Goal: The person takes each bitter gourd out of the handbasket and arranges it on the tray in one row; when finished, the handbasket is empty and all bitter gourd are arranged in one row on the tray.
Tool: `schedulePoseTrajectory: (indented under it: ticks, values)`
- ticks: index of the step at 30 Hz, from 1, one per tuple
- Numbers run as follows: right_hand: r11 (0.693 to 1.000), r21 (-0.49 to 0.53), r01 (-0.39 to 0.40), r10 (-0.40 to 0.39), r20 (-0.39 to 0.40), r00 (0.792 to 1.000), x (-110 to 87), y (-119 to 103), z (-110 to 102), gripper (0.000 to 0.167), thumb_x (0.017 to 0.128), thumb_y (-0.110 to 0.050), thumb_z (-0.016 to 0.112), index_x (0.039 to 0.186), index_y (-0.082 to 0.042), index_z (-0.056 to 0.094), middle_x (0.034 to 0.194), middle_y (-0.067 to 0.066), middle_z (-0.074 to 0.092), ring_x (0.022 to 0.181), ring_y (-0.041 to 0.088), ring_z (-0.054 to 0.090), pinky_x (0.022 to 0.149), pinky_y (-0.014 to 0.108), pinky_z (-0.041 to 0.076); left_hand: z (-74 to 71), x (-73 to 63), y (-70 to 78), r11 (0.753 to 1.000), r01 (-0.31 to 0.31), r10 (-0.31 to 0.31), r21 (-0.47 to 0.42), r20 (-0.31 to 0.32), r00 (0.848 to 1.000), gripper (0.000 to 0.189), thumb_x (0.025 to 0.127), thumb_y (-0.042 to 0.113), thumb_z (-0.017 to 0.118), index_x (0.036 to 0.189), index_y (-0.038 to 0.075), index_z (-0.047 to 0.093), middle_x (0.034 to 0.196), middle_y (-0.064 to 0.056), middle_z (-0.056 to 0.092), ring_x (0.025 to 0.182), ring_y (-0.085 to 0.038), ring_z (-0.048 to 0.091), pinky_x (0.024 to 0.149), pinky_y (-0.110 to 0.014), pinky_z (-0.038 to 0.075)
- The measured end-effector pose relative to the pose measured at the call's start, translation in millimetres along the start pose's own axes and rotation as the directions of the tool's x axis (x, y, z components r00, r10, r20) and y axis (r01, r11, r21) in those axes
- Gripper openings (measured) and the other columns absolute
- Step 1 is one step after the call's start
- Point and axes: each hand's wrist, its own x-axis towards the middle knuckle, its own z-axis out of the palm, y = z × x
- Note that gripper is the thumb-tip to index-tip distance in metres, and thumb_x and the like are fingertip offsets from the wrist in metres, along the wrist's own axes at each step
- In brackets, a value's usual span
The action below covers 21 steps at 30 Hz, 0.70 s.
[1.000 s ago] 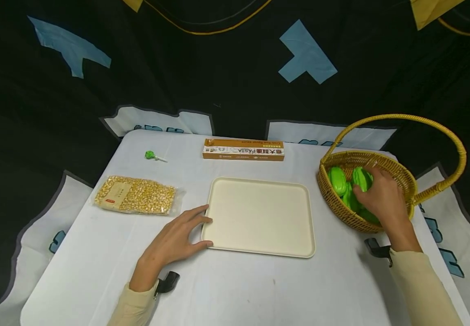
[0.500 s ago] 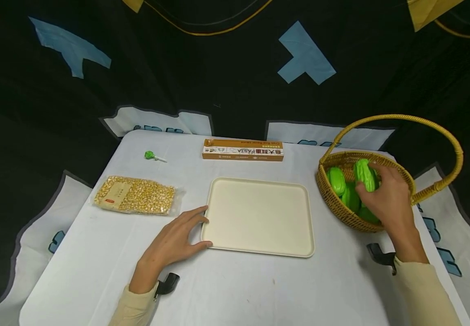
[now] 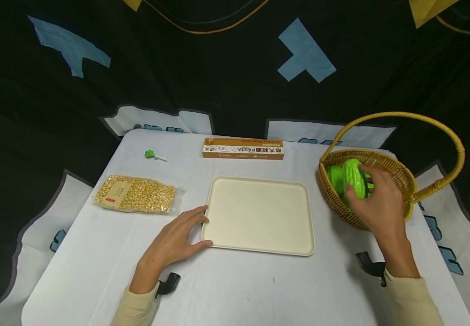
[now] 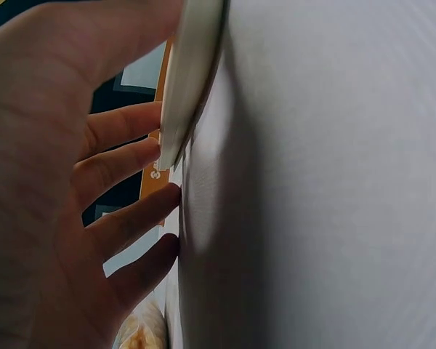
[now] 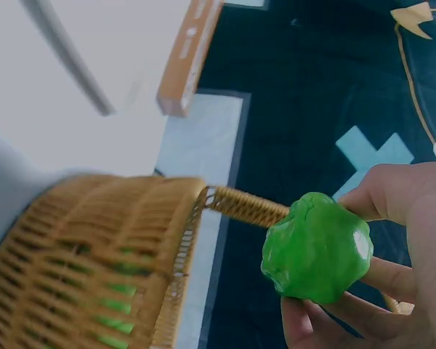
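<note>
My right hand (image 3: 379, 203) grips a glossy bright green, ridged bitter melon (image 3: 353, 179) between thumb and fingers, over the near left part of a wicker basket (image 3: 408, 181). In the right wrist view the lobed end of the bitter melon (image 5: 316, 247) shows above the basket's rim (image 5: 192, 218). More green pieces (image 3: 334, 176) lie inside the basket, partly hidden. At the left edge of a cream tray (image 3: 259, 217), my left hand (image 3: 174, 244) rests with fingers spread and relaxed. In the left wrist view its fingertips (image 4: 149, 150) are right at the tray's rim (image 4: 185, 80).
Behind the tray lies a brown pasta box (image 3: 243, 149). A bag of yellow corn kernels (image 3: 135, 194) lies to the left, with a green lollipop (image 3: 150, 154) beyond it. The basket's tall handle (image 3: 457, 145) arches over its right side. A dark curtain (image 3: 218, 68) hangs behind the table.
My right hand has lifted the bitter melon up from among the others in the basket and brought it slightly left and nearer. The left hand stays at the tray.
</note>
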Motion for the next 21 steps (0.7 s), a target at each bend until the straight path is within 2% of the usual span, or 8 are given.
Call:
schedulePoseTrajectory:
  ticks: [2, 5, 7, 9, 12, 13, 21]
  values:
    - [1.0, 0.022, 0.016, -0.016, -0.015, 1.0, -1.8, -4.0, 2.6, 0.059, 0.09, -0.018, 0.08, 0.142, 0.005, 0.064, 0.136, 0.032, 0.063, 0.109, 0.05, 0.066, 0.082, 0.068, 0.062, -0.2, 0.6, 0.7, 1.0, -0.006, 0.006, 0.01, -0.003, 1.0, 0.059, 0.086, 0.05, 0.09, 0.13, 0.014, 0.071, 0.165, -0.003, 0.051, 0.147, -0.028, 0.053, 0.114, -0.052, 0.051]
    - [0.998, 0.051, 0.043, -0.042, -0.028, 0.999, -4.2, -10.1, 7.4, 0.059, 0.088, -0.016, 0.082, 0.141, 0.005, 0.065, 0.133, 0.031, 0.065, 0.105, 0.047, 0.068, 0.077, 0.043, 0.063, -0.3, 0.8, 1.9, 1.0, -0.014, 0.014, 0.021, -0.008, 1.0, 0.06, 0.086, 0.05, 0.09, 0.13, 0.013, 0.071, 0.164, -0.003, 0.052, 0.147, -0.029, 0.054, 0.115, -0.052, 0.051]
    - [0.995, 0.069, 0.069, -0.067, -0.034, 0.997, -5.3, -14.4, 11.4, 0.057, 0.087, -0.013, 0.082, 0.139, 0.005, 0.066, 0.13, 0.03, 0.067, 0.103, 0.045, 0.07, 0.075, 0.036, 0.06, -0.1, 0.3, 2.5, 1.0, -0.016, 0.016, 0.022, -0.01, 1.0, 0.06, 0.087, 0.05, 0.09, 0.13, 0.013, 0.071, 0.164, -0.004, 0.052, 0.147, -0.029, 0.054, 0.115, -0.052, 0.051]
    - [0.992, 0.093, 0.087, -0.085, -0.032, 0.996, -5.8, -19.0, 15.7, 0.057, 0.087, -0.011, 0.082, 0.138, 0.005, 0.066, 0.129, 0.03, 0.067, 0.103, 0.045, 0.07, 0.074, 0.037, 0.062, -0.1, -0.5, 3.0, 1.0, -0.013, 0.013, 0.019, -0.012, 1.0, 0.061, 0.087, 0.05, 0.09, 0.13, 0.013, 0.071, 0.164, -0.004, 0.052, 0.147, -0.029, 0.053, 0.116, -0.052, 0.05]
    - [0.986, 0.124, 0.11, -0.108, -0.018, 0.994, -6.9, -24.7, 24.0, 0.055, 0.086, -0.007, 0.082, 0.137, 0.007, 0.066, 0.13, 0.031, 0.066, 0.104, 0.046, 0.07, 0.075, 0.058, 0.065, -0.6, -1.3, 3.8, 1.0, -0.004, 0.004, 0.011, -0.012, 1.0, 0.061, 0.087, 0.05, 0.09, 0.13, 0.013, 0.071, 0.164, -0.004, 0.051, 0.148, -0.028, 0.052, 0.116, -0.052, 0.05]
    - [0.984, 0.137, 0.111, -0.11, -0.011, 0.994, -7.7, -26.5, 27.0, 0.055, 0.086, -0.006, 0.082, 0.137, 0.007, 0.066, 0.13, 0.031, 0.065, 0.104, 0.047, 0.07, 0.075, 0.062, 0.064, -0.7, -1.5, 4.0, 1.0, 0.0, 0.0, 0.009, -0.01, 1.0, 0.061, 0.087, 0.05, 0.09, 0.131, 0.013, 0.07, 0.164, -0.003, 0.051, 0.148, -0.028, 0.052, 0.115, -0.051, 0.051]
    - [0.971, 0.201, 0.128, -0.139, 0.039, 0.99, -15.6, -35.6, 56.0, 0.054, 0.086, -0.005, 0.082, 0.137, 0.003, 0.067, 0.13, 0.03, 0.066, 0.105, 0.044, 0.069, 0.076, 0.057, 0.062, -1.0, -0.5, 4.1, 1.0, 0.009, -0.009, 0.02, -0.004, 1.0, 0.06, 0.087, 0.052, 0.089, 0.131, 0.014, 0.071, 0.166, 0.001, 0.05, 0.149, -0.025, 0.052, 0.111, -0.05, 0.054]
